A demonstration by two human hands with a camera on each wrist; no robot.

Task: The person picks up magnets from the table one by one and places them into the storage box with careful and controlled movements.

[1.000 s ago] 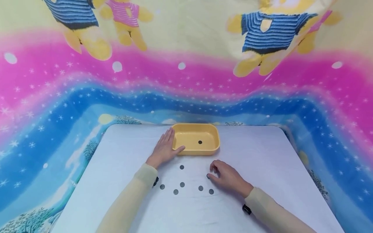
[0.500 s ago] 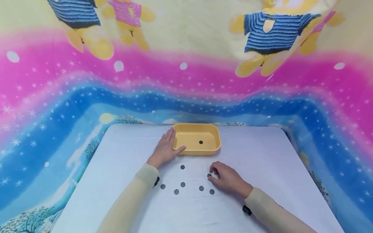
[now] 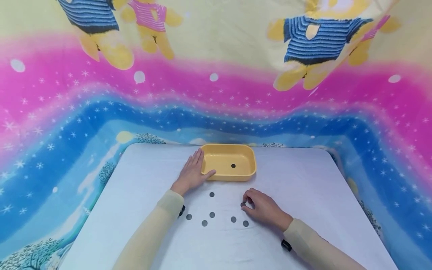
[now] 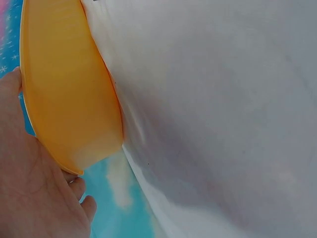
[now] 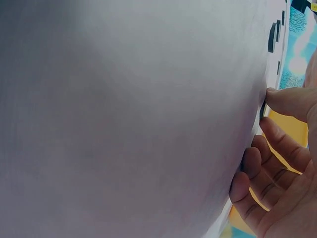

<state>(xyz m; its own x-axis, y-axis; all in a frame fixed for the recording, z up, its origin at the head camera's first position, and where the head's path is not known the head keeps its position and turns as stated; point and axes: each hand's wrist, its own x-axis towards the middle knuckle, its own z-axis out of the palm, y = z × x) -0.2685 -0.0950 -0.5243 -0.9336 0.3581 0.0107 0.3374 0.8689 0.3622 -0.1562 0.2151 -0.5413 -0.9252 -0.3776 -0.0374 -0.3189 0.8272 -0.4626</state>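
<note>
In the head view a yellow rectangular box [image 3: 229, 177] stands at the back of the white table, with one small dark disc [image 3: 233, 165] on its floor. My left hand [image 3: 191, 173] rests against the box's front left corner, fingers straight along the side and thumb over the front rim. The left wrist view shows the box wall [image 4: 74, 94] beside the palm. To the right, my right hand [image 3: 264, 206] pinches a dark grey disc [image 3: 243, 204] at the table surface between thumb and index finger. In the right wrist view that disc [image 5: 262, 110] shows edge-on between the fingertips.
Several similar flat discs lie spread on the white table [image 3: 152, 165] in front of the box, among them a disc [image 3: 212, 194] nearest it and a disc [image 3: 245, 223] below my right hand. A patterned cloth [image 3: 216, 93] surrounds the table's back and sides.
My right index finger and thumb have closed in on the disc between them. The left hand, the box and the loose discs stay put; the head view has shifted slightly.
</note>
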